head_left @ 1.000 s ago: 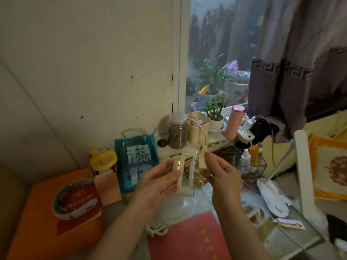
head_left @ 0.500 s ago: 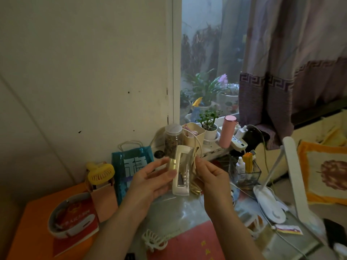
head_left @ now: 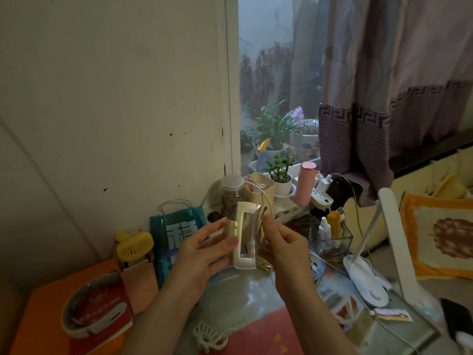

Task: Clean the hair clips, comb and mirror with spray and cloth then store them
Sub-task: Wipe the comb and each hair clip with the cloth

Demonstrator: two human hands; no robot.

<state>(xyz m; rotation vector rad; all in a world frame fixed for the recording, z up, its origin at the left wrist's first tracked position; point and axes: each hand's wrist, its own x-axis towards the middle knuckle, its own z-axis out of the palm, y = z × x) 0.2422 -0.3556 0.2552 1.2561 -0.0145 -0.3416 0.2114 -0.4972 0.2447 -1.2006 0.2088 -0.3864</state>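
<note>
Cream rectangular hair clip (head_left: 245,239) held upright above the worktop (head_left: 256,290), long axis vertical, between both hands. Left hand (head_left: 204,254) grips its left edge with thumb and fingers; right hand (head_left: 284,242) pinches its right side (what else it holds, unclear). Neither nearer.

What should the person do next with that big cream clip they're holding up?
Probably wipe it. The left hand holds the cream clip upright and the right hand pinches something small at its edge, perhaps a cloth. A second clip waits on the table.
</note>
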